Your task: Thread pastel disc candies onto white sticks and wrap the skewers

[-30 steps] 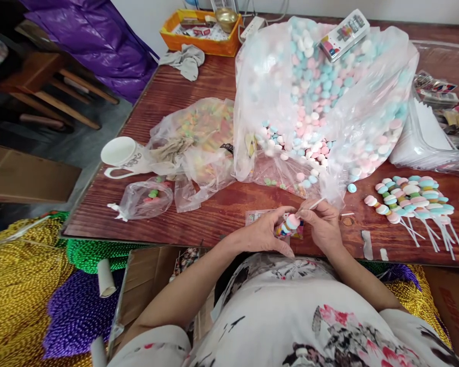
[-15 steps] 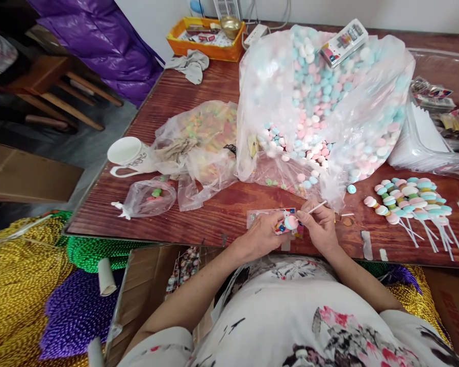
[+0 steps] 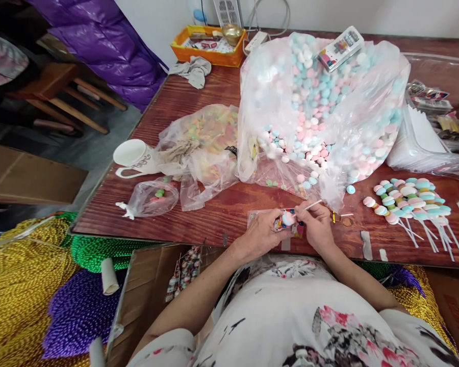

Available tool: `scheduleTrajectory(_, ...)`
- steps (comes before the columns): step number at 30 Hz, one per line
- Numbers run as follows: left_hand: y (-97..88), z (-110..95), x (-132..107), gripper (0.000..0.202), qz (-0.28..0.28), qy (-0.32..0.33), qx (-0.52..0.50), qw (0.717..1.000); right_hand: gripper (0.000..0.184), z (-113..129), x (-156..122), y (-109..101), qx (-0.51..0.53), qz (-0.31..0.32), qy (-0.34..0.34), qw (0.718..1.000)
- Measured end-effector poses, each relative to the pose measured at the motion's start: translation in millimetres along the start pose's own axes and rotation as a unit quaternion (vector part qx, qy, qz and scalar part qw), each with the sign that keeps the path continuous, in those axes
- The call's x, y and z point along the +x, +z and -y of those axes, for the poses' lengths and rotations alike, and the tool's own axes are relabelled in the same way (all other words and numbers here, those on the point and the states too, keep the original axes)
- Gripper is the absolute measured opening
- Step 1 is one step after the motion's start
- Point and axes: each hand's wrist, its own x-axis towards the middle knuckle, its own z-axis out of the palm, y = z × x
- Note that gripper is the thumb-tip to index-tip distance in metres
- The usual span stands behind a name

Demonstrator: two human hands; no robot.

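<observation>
Left hand (image 3: pixel 263 228): fingers curled around a pink-and-white candy (image 3: pixel 288 218), blue-and-red print showing beside it, above the near edge of the table (image 3: pixel 214 219). Right hand (image 3: pixel 316 224): thumb and fingertips pinching a white stick (image 3: pixel 313 204), its free end slanting up rightward; the join with the candy is too small to tell. Below the hands: one printed packet (image 3: pixel 297 232), partly covered. Just right: one loose blue candy (image 3: pixel 351 189). Farther right: one cluster of skewered candies (image 3: pixel 413 199), pink, white, blue and green, sticks toward the near edge. Beyond: one large clear bag (image 3: pixel 248 122) of like candies, a small box (image 3: pixel 341 48) on top. Leftward: one bag of orange-and-green sweets (image 3: pixel 199 127); one white mug (image 3: pixel 132 153); one small knotted bag (image 3: pixel 141 199). Far edge: one orange tray (image 3: pixel 214 57).
</observation>
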Motion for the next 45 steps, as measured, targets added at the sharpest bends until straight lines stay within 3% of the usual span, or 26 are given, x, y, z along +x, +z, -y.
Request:
scheduleTrajectory(3,-1.5,0,-3,0.028,0.002,0.002,0.013,1.000,0.014,-5,2,-8,0.034,-0.067,0.005,0.997)
scheduleTrajectory(5,0.5,-1,-4,0.028,-0.003,0.005,0.023,1.000,0.014,-8,1,-10,0.033,-0.068,-0.002,0.997)
scheduleTrajectory(12,11.8,-4,0,0.020,-0.032,0.016,0.065,0.997,0.013,-6,-7,1,0.049,0.045,0.014,0.998)
scheduleTrajectory(17,9.6,0,0,0.011,-0.040,0.008,0.071,0.997,0.014,1,-10,1,0.023,0.131,0.005,0.991)
scheduleTrajectory(21,6.5,1,-2,0.016,-0.037,0.009,0.063,0.997,0.010,15,-3,-11,-0.021,0.108,-0.052,0.993)
scheduleTrajectory(25,7.6,0,-2,0.018,-0.034,0.004,0.082,0.996,0.018,30,1,-20,-0.118,0.128,-0.125,0.977)
scheduleTrajectory(28,7.0,1,-3,0.023,-0.063,-0.001,0.087,0.994,0.020,35,-2,-21,-0.163,0.075,-0.162,0.970)
scheduleTrajectory(33,5.3,4,-7,0.020,-0.088,0.018,0.151,0.984,0.025,30,-11,-18,-0.172,0.045,-0.146,0.973)
scheduleTrajectory(39,7.8,6,-14,0.031,-0.105,0.014,0.174,0.979,0.031,28,-15,-12,-0.098,-0.012,-0.133,0.986)
scheduleTrajectory(45,11.9,5,-15,0.019,-0.107,0.017,0.180,0.978,0.032,15,-19,-6,-0.121,0.010,-0.121,0.985)
